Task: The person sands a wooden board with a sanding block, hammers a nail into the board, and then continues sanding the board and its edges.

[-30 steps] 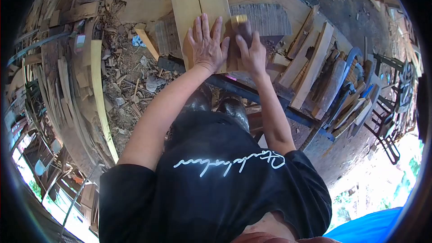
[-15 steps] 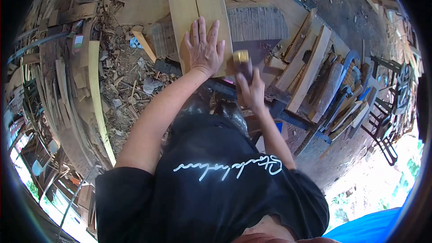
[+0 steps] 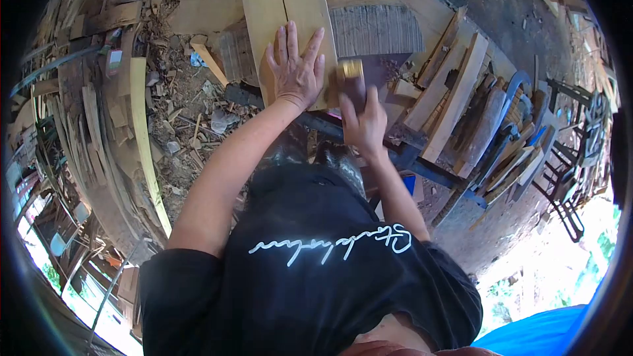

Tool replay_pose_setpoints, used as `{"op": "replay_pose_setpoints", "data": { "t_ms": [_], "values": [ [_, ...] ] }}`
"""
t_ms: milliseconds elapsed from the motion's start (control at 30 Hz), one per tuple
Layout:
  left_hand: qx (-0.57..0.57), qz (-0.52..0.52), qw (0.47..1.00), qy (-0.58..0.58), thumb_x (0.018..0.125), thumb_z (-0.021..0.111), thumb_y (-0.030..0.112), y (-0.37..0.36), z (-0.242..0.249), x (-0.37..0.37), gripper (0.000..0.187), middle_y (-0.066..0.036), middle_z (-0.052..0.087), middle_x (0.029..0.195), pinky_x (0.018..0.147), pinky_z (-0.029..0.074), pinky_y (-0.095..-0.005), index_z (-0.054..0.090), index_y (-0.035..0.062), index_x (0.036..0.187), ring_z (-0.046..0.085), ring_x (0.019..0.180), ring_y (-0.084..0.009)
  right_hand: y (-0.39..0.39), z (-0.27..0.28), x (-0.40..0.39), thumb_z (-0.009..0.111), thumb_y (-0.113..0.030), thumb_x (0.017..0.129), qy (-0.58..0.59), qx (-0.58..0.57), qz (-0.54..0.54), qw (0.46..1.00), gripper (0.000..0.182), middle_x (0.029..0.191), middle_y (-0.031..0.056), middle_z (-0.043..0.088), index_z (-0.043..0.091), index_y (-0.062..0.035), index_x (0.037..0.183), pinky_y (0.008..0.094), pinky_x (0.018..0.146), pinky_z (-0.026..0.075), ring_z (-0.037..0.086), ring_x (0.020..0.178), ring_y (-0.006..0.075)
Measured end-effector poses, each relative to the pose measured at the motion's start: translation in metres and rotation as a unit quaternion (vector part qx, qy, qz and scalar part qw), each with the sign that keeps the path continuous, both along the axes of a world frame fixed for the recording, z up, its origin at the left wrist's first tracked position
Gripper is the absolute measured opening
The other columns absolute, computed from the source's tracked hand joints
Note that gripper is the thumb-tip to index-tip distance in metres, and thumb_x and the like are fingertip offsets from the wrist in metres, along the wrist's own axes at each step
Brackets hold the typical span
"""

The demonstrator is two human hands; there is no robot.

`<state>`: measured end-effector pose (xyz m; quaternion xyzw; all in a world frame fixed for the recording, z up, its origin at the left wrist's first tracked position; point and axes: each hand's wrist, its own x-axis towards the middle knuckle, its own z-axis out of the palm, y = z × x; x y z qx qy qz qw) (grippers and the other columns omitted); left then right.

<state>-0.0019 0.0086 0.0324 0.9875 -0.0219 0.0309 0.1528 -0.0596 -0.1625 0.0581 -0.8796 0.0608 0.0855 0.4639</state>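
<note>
My left hand [image 3: 295,76] lies flat with spread fingers on a pale wooden panel [image 3: 267,6]. A dark lengthwise seam runs down the panel from its far edge. Just right of the panel, my right hand [image 3: 366,122] is closed round a dark tool with a brass-coloured end [image 3: 351,70]. That end points away from me, close to the panel's right edge; whether it touches cannot be made out. Underneath the panel is a weathered block of grooved wood [image 3: 376,31], showing on both sides.
Long timber pieces [image 3: 455,99] lean at the right, near a blue curved metal frame [image 3: 511,89]. Scraps and shavings [image 3: 191,118] litter the ground at the left, beside a long yellowish strip [image 3: 140,118]. Stacked planks [image 3: 92,125] stand further left.
The tool in my right hand has moved slightly away from me and left. The panel and my left hand on it have shifted a little left and away.
</note>
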Motion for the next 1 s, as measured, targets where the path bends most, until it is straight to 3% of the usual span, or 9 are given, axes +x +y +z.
{"op": "replay_pose_setpoints", "data": {
  "t_ms": [100, 367, 600, 700, 833, 867, 900, 967, 1000],
  "values": [
    [0.014, -0.006, 1.0, -0.008, 0.097, 0.049, 0.033, 0.0, 0.0, 0.004, 0.056, -0.023, 0.017, 0.16, 0.114, 0.011, -0.0636, 0.037, 0.0314, 0.151, 0.014, 0.148, -0.0431, 0.022, -0.012, 0.086, 0.069, -0.035, 0.089, -0.147, -0.024, 0.004, 0.989, 0.037, 0.082, 0.0267, 0.062, 0.049, -0.0051, 0.097, 0.0517, 0.064, 0.048, 0.062, 0.078, 0.049],
    [0.009, -0.006, 1.0, 0.002, 0.098, 0.046, 0.034, 0.001, -0.004, 0.001, 0.056, -0.023, 0.017, 0.161, 0.113, 0.011, -0.0631, 0.035, 0.0267, 0.153, 0.014, 0.148, -0.0428, -0.006, 0.006, -0.014, 0.069, -0.031, 0.089, -0.01, 0.052, -0.017, 0.998, 0.039, 0.088, 0.0275, 0.064, 0.053, -0.0018, 0.108, 0.0503, 0.072, 0.051, 0.063, 0.088, 0.0493],
    [0.029, -0.016, 0.999, -0.013, 0.098, 0.046, 0.035, 0.0, -0.006, 0.002, 0.06, -0.025, 0.017, 0.16, 0.113, 0.011, -0.0637, 0.032, 0.0244, 0.154, 0.014, 0.148, -0.0435, 0.025, -0.01, 0.105, 0.065, -0.043, 0.09, -0.078, -0.058, 0.011, 0.995, 0.045, 0.095, 0.0238, 0.066, 0.053, -0.0042, 0.108, 0.0503, 0.071, 0.05, 0.063, 0.088, 0.0457],
    [0.027, -0.025, 0.999, -0.018, 0.098, 0.046, 0.035, -0.001, -0.006, 0.003, 0.06, -0.026, 0.017, 0.16, 0.113, 0.013, -0.0642, 0.031, 0.0238, 0.154, 0.015, 0.147, -0.0454, 0.009, -0.007, 0.037, 0.067, -0.041, 0.09, -0.039, -0.023, -0.037, 0.998, 0.043, 0.093, 0.0253, 0.066, 0.052, -0.0033, 0.106, 0.0502, 0.071, 0.05, 0.063, 0.087, 0.0468],
    [0.04, -0.026, 0.998, -0.047, 0.1, 0.04, 0.039, 0.001, -0.013, 0.004, 0.057, -0.025, 0.02, 0.159, 0.111, 0.015, -0.0641, 0.031, 0.0243, 0.155, 0.017, 0.145, -0.0469, 0.054, -0.022, -0.093, 0.068, -0.031, 0.09, 0.0, 0.124, -0.27, 0.955, 0.036, 0.096, 0.0279, 0.065, 0.05, -0.0028, 0.105, 0.0478, 0.073, 0.051, 0.063, 0.089, 0.0488],
    [0.032, -0.031, 0.997, -0.059, 0.1, 0.039, 0.041, 0.002, -0.018, 0.005, 0.058, -0.025, 0.02, 0.159, 0.111, 0.015, -0.0644, 0.03, 0.0249, 0.155, 0.018, 0.145, -0.0468, 0.065, -0.032, -0.123, 0.07, -0.032, 0.09, 0.034, 0.092, -0.236, 0.967, 0.038, 0.1, 0.026, 0.065, 0.05, -0.0026, 0.105, 0.0459, 0.073, 0.051, 0.064, 0.089, 0.0452],
    [0.03, -0.047, 0.996, -0.068, 0.1, 0.039, 0.041, 0.003, -0.018, 0.005, 0.058, -0.025, 0.02, 0.159, 0.111, 0.015, -0.0644, 0.03, 0.0249, 0.155, 0.018, 0.145, -0.0468, 0.065, -0.028, -0.144, 0.071, -0.034, 0.09, 0.077, -0.014, -0.064, 0.995, 0.041, 0.1, 0.024, 0.066, 0.051, -0.003, 0.107, 0.0443, 0.074, 0.052, 0.065, 0.089, 0.0419],
    [0.048, -0.051, 0.997, -0.034, 0.099, 0.043, 0.04, 0.004, -0.016, 0.004, 0.059, -0.027, 0.016, 0.159, 0.111, 0.014, -0.0664, 0.031, 0.0215, 0.154, 0.014, 0.146, -0.048, 0.071, -0.032, -0.171, 0.071, -0.036, 0.089, 0.1, -0.006, -0.012, 0.995, 0.042, 0.096, 0.0225, 0.067, 0.052, -0.0033, 0.106, 0.0437, 0.073, 0.052, 0.066, 0.088, 0.0402],
    [0.067, -0.07, 0.994, -0.056, 0.099, 0.044, 0.045, 0.007, -0.019, 0.002, 0.059, -0.021, 0.02, 0.159, 0.11, 0.016, -0.0667, 0.034, 0.0242, 0.153, 0.017, 0.145, -0.0473, 0.068, -0.033, -0.175, 0.071, -0.037, 0.089, 0.094, 0.02, -0.096, 0.991, 0.042, 0.094, 0.0227, 0.067, 0.052, -0.0032, 0.106, 0.0442, 0.073, 0.052, 0.066, 0.087, 0.0412]
  ]
}}
